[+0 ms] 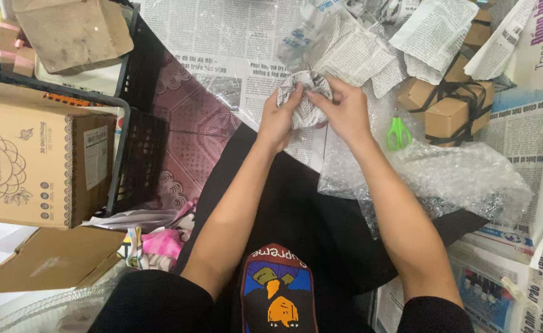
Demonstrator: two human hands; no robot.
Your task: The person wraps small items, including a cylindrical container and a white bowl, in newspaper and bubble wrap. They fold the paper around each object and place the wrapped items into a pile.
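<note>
Newsprint-wrapped bundle (305, 98) sits btwn your hands, roundish, long axis approx left-right, above your lap over the newspaper sheets (222, 43). Left hand (279, 117) curled shut on its left edge; right hand (345, 111) pinches its right side. Green scissors (398, 134) lie just right.

Bundle (305, 98) in hands: crumpled newsprint, matt, creased. Floor sheets (234, 43): same newspaper, matt, partly under clear glossy film. Bubble wrap (456, 179): clear plastic, shiny, bumpy. Scissors (398, 134): green plastic handles, smooth. Small box (447, 111): brown cardboard, matt, bound with black ribbon. Big box (34, 160): printed cardboard, matt. Crate (142, 160): black plastic lattice. Mat (191, 129): purple, patterned, slight sheen. Trousers (302, 216): black cloth, matt.
</note>
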